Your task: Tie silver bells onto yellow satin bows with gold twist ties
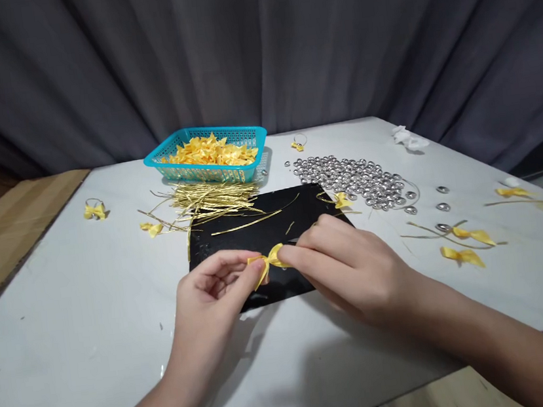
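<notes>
A small yellow ribbon bow [272, 258] is pinched between both my hands above a black mat [255, 232]. My left hand [213, 290] holds its left loop with thumb and fingertips, fingers curled. My right hand [342, 261] pinches the right loop, fingers closed. A thin gold strip hangs down from the bow.
A teal basket [206, 155] of yellow bows stands at the back. Gold wire ties [206, 201] lie in a heap before it. Silver beads [355, 177] spread to the right. Loose bows [464, 244] lie right and left [94, 211]. Cardboard [2, 230] at the left edge.
</notes>
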